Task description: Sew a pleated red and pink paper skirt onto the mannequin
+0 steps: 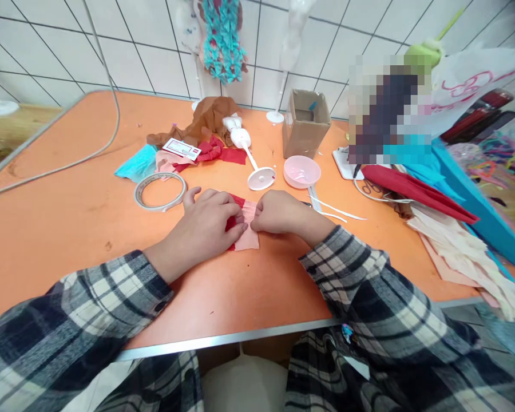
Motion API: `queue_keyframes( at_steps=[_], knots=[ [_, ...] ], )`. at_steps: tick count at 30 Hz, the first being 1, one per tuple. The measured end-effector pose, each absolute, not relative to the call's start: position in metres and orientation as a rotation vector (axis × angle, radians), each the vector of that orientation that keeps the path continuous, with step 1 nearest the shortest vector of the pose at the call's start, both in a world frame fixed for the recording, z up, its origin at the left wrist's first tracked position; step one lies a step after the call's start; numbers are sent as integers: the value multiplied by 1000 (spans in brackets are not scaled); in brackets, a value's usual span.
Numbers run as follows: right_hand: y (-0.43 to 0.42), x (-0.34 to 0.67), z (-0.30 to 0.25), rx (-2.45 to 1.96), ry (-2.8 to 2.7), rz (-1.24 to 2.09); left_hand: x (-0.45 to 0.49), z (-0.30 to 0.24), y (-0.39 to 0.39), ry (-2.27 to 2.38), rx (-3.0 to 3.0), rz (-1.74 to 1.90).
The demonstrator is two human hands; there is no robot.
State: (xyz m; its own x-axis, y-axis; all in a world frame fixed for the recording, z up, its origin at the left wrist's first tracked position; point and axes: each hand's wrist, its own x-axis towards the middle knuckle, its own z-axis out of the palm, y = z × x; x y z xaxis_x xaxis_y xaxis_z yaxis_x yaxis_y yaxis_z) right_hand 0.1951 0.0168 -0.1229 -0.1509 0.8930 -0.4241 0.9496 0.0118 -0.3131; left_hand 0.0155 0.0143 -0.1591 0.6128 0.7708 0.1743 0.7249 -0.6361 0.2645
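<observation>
A pink piece of what looks like crepe paper [246, 240] lies flat on the orange table, overlapping a red piece [237, 200]. My left hand [210, 220] curls over the red piece from the left, thumb and fingertips pinched at the overlap. From the right, my right hand [278, 213] is closed, its fingertips pinching the pink piece; the exact grip is hidden beneath the fingers. Just left of my left hand lies a roll of tape [138, 197]. Beyond my hands, a white stemmed form with a round base [261, 179] leans on its side.
Behind my right hand sit a pink bowl [302, 173] and a cardboard box [298, 134]. White strips [339, 209] lie beside that hand. Brown crumpled material [210, 117] and a blue piece [135, 164] are at the back left. A cable [117, 109] crosses the left side.
</observation>
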Motion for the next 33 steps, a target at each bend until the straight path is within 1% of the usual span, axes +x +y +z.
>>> queue_keyframes(
  at_steps=[3,6,8,12,14,20,26,30,33],
  knots=[
    [18,196,-127,1944,2228,-653,15,-160,16,1244,2646,416],
    [21,199,-126,1877,2219,-667,15,-160,16,1254,2618,418],
    [24,203,-124,1834,2174,-783,15,-159,16,1266,2604,426],
    [35,210,-122,1795,1994,-1191,12,-160,20,1310,2588,439],
    [41,212,-124,1790,1931,-1281,8,-159,24,1331,2570,421],
    [50,215,-128,1706,1902,-1342,-13,-155,33,1343,2569,376],
    [44,220,-135,1743,1993,-1398,-34,-147,40,1323,2589,362],
    [37,222,-135,1750,2118,-1268,-39,-141,44,1188,2605,530],
    [32,225,-136,1771,2219,-1193,-33,-145,40,1068,2670,503]
  ],
)
